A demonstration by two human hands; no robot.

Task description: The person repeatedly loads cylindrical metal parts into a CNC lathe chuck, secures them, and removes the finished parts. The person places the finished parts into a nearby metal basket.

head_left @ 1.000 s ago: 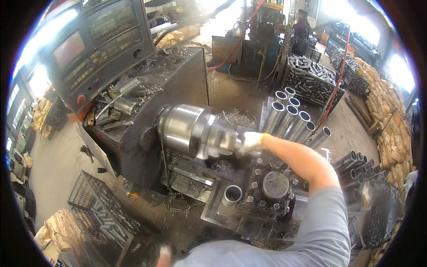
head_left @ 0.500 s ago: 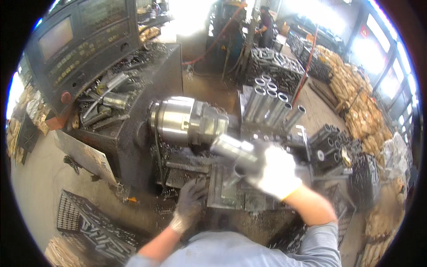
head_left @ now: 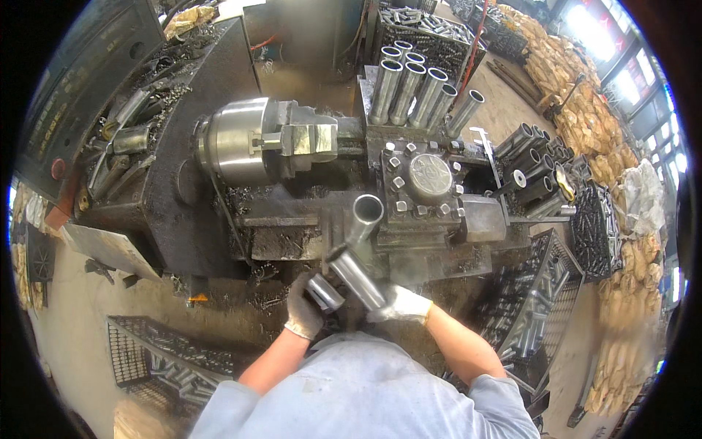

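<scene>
Head view, lower middle: short tube in curled left hand, long slanted tube in curled right hand.

Metalworking workshop, lathe with steel chuck, standing metal tubes, mesh crates of metal parts

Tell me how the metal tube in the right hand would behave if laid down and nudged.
The metal tube would likely roll, being round-sided. It is probably stiff, with a straight metal wall. Its shiny surface may be slippery, though the right hand is gloved.
</scene>
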